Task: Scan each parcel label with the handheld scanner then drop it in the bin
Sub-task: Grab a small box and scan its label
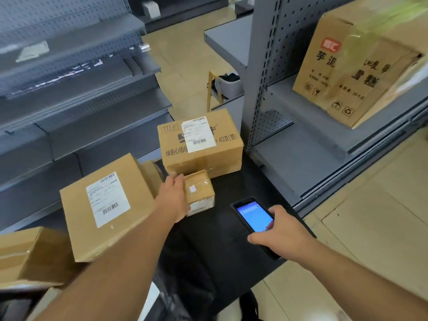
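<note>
Overhead, grey shelving (pixel 324 140) flanked both hands; below them lay a black table (pixel 231 251). Left hand (pixel 174 200) gripped a small taped brown parcel (pixel 200 191), white-labelled. Right hand (pixel 281 232), just beside, clasped the blue-screened scanner (pixel 253 217).

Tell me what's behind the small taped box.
Directly behind the small taped box sits a larger labelled carton on the black surface. The left hand covers the small box's left side.
</note>
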Available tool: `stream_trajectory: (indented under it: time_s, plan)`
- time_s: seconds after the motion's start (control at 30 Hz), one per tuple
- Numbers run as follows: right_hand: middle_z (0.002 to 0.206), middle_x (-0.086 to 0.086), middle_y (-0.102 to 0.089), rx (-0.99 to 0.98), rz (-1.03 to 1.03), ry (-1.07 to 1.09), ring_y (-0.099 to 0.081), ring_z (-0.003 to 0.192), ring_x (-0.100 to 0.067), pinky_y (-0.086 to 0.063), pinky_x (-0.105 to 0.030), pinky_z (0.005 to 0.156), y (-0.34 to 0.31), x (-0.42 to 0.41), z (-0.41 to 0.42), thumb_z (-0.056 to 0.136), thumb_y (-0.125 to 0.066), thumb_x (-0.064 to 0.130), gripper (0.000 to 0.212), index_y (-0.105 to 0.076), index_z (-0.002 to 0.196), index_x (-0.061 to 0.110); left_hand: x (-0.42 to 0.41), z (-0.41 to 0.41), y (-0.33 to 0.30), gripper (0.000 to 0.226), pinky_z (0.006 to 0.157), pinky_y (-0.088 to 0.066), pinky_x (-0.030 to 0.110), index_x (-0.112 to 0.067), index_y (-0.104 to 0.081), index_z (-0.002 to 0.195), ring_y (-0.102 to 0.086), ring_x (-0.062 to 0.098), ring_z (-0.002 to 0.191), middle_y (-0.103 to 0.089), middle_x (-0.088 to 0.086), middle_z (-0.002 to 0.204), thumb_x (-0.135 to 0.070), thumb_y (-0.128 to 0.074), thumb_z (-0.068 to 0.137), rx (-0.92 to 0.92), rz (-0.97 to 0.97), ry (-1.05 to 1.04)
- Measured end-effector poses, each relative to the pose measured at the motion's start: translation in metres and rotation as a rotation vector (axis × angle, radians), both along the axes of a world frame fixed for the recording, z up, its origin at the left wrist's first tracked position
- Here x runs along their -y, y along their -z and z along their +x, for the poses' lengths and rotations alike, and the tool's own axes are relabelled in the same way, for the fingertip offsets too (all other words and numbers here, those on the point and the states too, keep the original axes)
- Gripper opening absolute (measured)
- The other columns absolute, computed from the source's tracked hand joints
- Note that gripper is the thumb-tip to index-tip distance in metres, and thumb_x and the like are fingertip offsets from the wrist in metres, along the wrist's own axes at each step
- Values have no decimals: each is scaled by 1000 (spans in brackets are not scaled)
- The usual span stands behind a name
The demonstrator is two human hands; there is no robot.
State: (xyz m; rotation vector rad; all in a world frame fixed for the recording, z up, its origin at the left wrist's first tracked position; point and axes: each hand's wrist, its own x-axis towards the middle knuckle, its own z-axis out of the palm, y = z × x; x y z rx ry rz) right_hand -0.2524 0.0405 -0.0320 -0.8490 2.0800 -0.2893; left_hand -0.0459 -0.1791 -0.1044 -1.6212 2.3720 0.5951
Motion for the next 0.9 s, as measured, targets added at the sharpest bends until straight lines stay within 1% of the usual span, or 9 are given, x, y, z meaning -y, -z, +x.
stream_trajectory:
  time_s: [0.07, 0.13, 0.23, 0.33, 0.43, 0.57, 0.67, 0.77, 0.9]
  plan:
    - [105, 6, -54, -1, -4, -16, -63, 89, -14, -56, -21, 67, 1, -2, -6, 78, -85, 49, 71, -33, 123, 34, -8, -5, -1, 105, 118, -41, 47, -18, -20, 165, -30, 32, 147, -23, 6, 163, -30, -84, 83, 27, -24, -39]
    - [106, 7, -53, -5, -3, -35, -63, 90, -14, -60, -23, 71, 3, -3, -10, 78, -85, 50, 72, -33, 124, 35, -15, -9, 0, 103, 119, -40, 46, -16, -24, 163, -28, 32, 148, -25, 7, 162, -34, -85, 81, 12, -16, -72]
    - [106, 7, -53, -12, 2, -68, -64, 90, -15, -64, -28, 78, 6, -3, -15, 76, -85, 51, 74, -33, 126, 35, -24, -11, -1, 105, 118, -41, 47, -18, -23, 163, -36, 30, 147, -36, 6, 159, -31, -85, 79, -105, 58, -183]
    - [106, 7, -53, -19, -12, -91, -65, 89, -15, -64, -28, 76, 4, -1, -17, 75, -86, 52, 75, -31, 124, 37, -31, -9, -10, 99, 107, -50, 46, -20, -30, 159, -50, 28, 132, -45, 6, 148, -31, -84, 76, -240, 100, -302]
    - [106, 7, -54, -17, -39, -130, -64, 89, -14, -60, -24, 69, -4, 3, -18, 74, -85, 53, 73, -32, 122, 37, -34, -3, -28, 89, 96, -55, 43, -24, -37, 153, -54, 24, 118, -44, 2, 133, -36, -82, 77, -327, 101, -395]
    - [106, 6, -55, -3, -69, -180, -65, 88, -14, -61, -27, 70, -15, 10, -18, 72, -86, 53, 74, -37, 124, 34, -34, 7, -57, 78, 85, -59, 40, -26, -44, 150, -60, 22, 105, -44, 1, 129, -42, -82, 83, -419, 102, -465]
    - [106, 3, -58, 23, -77, -233, -67, 87, -15, -62, -33, 71, -27, 18, -16, 71, -86, 49, 73, -40, 126, 30, -34, 18, -82, 70, 65, -49, 27, -26, -49, 147, -60, 13, 92, -49, 4, 136, -42, -79, 87, -489, 66, -495]
    - [104, 2, -62, 29, -76, -317, -70, 85, -17, -63, -35, 70, -41, 25, -14, 69, -86, 48, 75, -42, 127, 29, -34, 28, -109, 62, 62, -40, 24, -25, -53, 146, -56, 5, 87, -56, 3, 134, -40, -77, 91, -574, 41, -546]
    - [104, 6, -61, -6, -101, -448, -71, 86, -17, -64, -39, 76, -61, 35, -9, 66, -85, 52, 89, -41, 139, 26, -30, 39, -140, 58, 65, -43, 27, -23, -56, 144, -60, 8, 88, -65, -4, 113, -40, -76, 92, -643, 16, -599]
